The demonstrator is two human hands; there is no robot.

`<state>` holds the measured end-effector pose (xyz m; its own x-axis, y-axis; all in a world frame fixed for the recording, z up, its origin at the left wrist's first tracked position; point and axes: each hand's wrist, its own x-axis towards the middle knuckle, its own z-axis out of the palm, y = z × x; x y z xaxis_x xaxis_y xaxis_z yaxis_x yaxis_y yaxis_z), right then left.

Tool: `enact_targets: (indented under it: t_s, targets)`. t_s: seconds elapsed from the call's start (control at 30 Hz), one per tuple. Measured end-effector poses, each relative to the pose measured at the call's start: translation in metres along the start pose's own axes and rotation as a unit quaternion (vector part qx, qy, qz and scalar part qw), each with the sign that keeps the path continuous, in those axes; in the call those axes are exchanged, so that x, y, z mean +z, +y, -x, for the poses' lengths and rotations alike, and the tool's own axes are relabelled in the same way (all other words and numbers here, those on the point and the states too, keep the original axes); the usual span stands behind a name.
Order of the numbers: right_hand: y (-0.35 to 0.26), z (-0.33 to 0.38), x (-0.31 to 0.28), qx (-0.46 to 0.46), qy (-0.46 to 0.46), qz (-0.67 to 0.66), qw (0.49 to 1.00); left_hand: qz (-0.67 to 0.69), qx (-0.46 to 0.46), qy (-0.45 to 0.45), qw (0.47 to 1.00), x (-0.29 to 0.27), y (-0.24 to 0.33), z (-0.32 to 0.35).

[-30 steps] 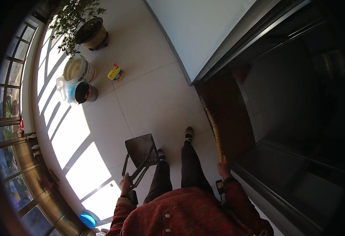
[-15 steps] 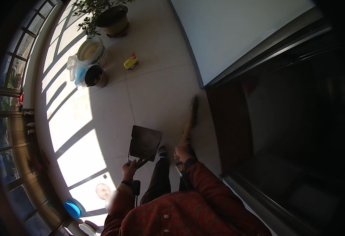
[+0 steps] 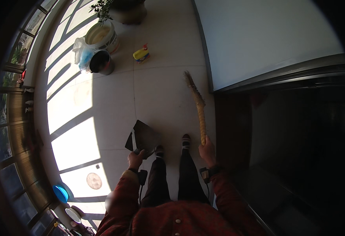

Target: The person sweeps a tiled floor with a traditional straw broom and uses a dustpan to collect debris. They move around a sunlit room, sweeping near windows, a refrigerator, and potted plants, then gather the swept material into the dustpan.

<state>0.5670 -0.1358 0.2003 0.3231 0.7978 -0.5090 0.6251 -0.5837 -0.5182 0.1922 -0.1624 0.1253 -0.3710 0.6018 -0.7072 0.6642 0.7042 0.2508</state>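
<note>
My left hand [image 3: 135,160] is closed round the handle of a dark dustpan [image 3: 145,135], which sits tilted in front of my left foot. My right hand [image 3: 207,151] is wrapped round the lower end of a hand broom [image 3: 200,108] with a straw-coloured, bound handle. The broom points away from me and leans slightly left. Its dark, frayed bristle end [image 3: 189,78] is over the pale tiles, well apart from the dustpan. Whether the bristles touch the floor, I cannot tell.
Ahead to the left are a yellow bottle [image 3: 141,54], a dark bucket [image 3: 101,65], a white bucket [image 3: 111,41], plastic bags [image 3: 85,59] and a potted plant [image 3: 131,13]. A blue basin [image 3: 60,193] lies at lower left. A white panel [image 3: 267,43] and dark cabinet [image 3: 231,129] border the right.
My right hand has moved right, away from my left, and the broom now leans left instead of right. The dustpan has turned and tilted in my left hand. The whole view has shifted.
</note>
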Motion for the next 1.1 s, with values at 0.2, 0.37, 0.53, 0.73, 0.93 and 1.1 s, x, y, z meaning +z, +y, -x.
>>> enact_targets:
  t_s: [0.2, 0.37, 0.53, 0.73, 0.93, 1.1]
  targets:
    - [0.018, -0.088, -0.034, 0.015, -0.050, 0.172, 0.984, -0.045, 0.016, -0.029, 0.998, 0.016, 0.067, -0.008]
    - [0.036, -0.029, -0.042, -0.020, -0.066, 0.249, 0.966, -0.067, 0.045, -0.067, 0.995, 0.037, 0.117, -0.019]
    - [0.083, 0.032, -0.056, 0.048, -0.137, 0.082, 0.986, -0.076, 0.095, -0.069, 0.990, 0.062, 0.147, -0.034]
    - [0.097, 0.038, -0.060, 0.013, -0.070, 0.055, 0.996, -0.091, 0.085, -0.073, 0.990, 0.074, 0.174, -0.045]
    - [0.051, 0.026, 0.004, 0.135, -0.225, 0.217, 0.940, -0.083, 0.099, -0.079, 0.989, 0.086, 0.191, -0.045]
    - [0.074, 0.084, -0.005, 0.050, -0.287, 0.137, 0.947, -0.088, 0.082, -0.091, 0.989, 0.098, 0.191, -0.044]
